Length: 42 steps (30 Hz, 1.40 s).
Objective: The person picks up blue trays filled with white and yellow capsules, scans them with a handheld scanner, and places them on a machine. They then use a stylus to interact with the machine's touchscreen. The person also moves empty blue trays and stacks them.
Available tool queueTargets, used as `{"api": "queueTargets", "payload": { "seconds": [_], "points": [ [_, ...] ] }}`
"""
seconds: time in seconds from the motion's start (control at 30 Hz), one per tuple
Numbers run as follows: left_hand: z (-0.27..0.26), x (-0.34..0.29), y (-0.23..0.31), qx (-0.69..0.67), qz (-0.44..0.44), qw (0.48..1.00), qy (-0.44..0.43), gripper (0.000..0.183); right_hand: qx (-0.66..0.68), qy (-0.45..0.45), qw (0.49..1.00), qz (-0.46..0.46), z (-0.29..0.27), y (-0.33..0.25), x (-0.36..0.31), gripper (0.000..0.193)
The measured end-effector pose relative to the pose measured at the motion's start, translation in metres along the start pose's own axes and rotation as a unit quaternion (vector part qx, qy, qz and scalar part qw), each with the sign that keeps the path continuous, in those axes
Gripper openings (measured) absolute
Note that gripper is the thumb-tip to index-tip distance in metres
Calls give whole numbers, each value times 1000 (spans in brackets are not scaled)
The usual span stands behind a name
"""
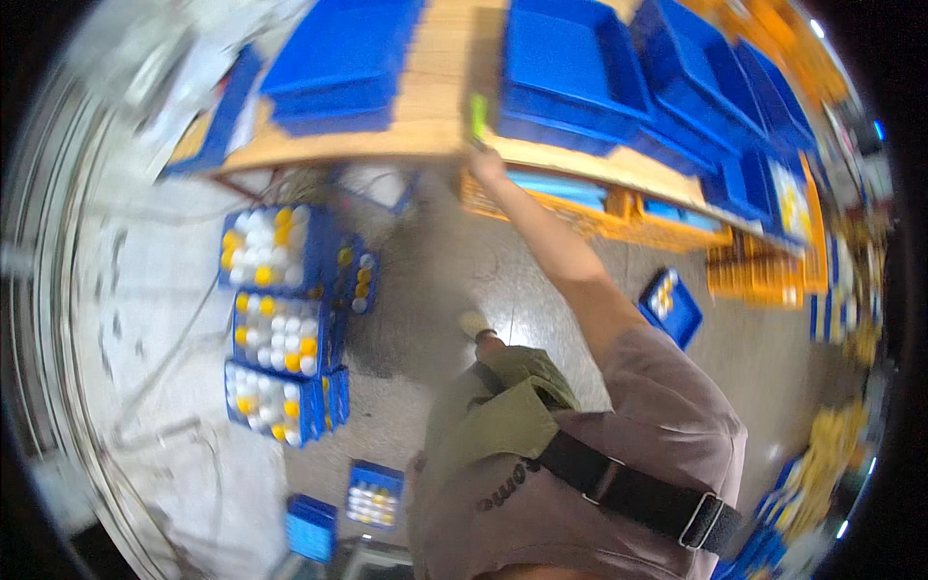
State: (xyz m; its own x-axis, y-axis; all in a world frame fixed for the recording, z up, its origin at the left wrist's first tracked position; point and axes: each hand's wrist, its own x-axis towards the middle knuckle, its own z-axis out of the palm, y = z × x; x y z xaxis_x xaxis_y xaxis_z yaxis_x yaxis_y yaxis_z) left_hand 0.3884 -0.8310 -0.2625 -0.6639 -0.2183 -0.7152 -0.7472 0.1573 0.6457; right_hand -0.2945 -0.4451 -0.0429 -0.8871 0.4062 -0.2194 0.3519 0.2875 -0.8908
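Several blue trays [570, 68] flank a green object [478, 114].

Before me: one worktable [440, 97], light-wood top. Beneath me: grey floor [749, 387], glossy, bearing reflected light [512, 309]. To my left: pale surface [145, 290], dark-marked, wall or floor I cannot tell; beyond it, parallel metallic rails [48, 242]. My far right: small white lights [818, 29].

The tan table [440, 72] bears blue bins [570, 68], with a lime-green object [478, 116] at its edge, orange crates [580, 220] under it, and mixed white-and-yellow pieces [280, 340] nearby.
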Motion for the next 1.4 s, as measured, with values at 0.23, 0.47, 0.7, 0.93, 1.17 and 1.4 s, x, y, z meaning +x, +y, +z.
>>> {"api": "queueTargets", "payload": {
  "seconds": [0.23,0.47,0.7,0.93,1.17,1.4],
  "points": [
    [-90,90,109,357,-6,930,-90,36,-155,88,943,-282,0,-20,0,21],
    [-138,188,222,524,90,830,-167,38,-264,-271,925,-43,-78,194,-235,35],
    [-125,303,355,764,137,610,-157,41,-357,-36,844,398,-236,402,-550,24],
    [114,200,484,195,5,916,-352,17,8,208,770,603,-277,452,-662,23],
    [426,-217,566,76,203,582,-784,45,-36,41,890,453,-337,457,-599,40],
    [527,-515,566,-405,-238,-92,-878,53,20,149,905,399,-479,484,-577,28]
  ]
}}
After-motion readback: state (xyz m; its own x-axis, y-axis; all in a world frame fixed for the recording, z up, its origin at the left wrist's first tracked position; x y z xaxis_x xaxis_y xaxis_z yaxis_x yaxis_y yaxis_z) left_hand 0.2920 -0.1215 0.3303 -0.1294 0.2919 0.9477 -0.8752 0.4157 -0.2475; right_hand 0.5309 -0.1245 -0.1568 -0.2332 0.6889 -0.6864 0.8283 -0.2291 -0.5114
